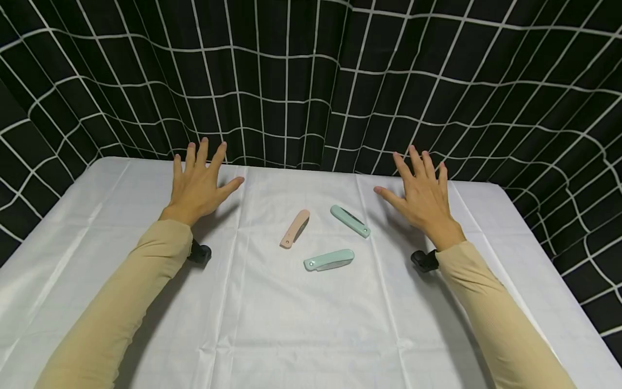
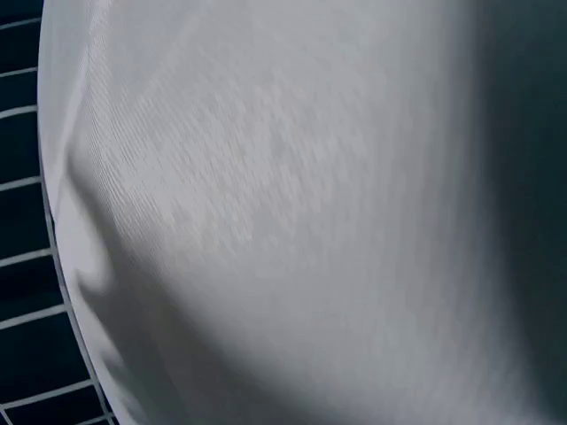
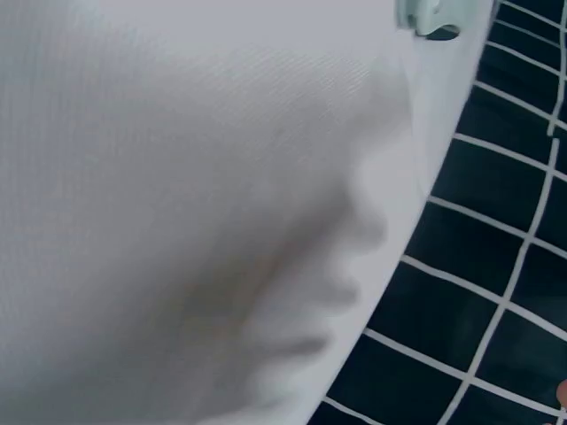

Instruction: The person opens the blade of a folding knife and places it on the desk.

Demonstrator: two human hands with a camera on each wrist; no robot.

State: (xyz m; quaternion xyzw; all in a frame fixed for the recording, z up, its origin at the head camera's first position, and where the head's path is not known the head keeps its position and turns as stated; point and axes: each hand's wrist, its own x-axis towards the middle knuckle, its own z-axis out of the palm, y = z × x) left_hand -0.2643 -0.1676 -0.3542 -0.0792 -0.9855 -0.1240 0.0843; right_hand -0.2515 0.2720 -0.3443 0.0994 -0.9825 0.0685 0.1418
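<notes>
Beige sleeves (image 1: 489,308) lie nearest us, and left of our nearer right hand (image 1: 424,197), fingers spread apart, the far green knife (image 1: 347,221) slants.

Head view: the left sleeve (image 1: 121,302) and right sleeve (image 1: 505,313) are cut off at the bottom edge. Right wrist view: the top edge crops a mint-green folding knife (image 3: 438,14), the right edge a fingertip (image 3: 563,395). Left wrist view: white cloth (image 2: 283,177) blurred; dark band (image 2: 536,177) at right unidentifiable.

Seemingly a curtained studio booth, black gridded drapes (image 1: 301,81) hanging behind and beside a white-covered table (image 1: 311,324)
</notes>
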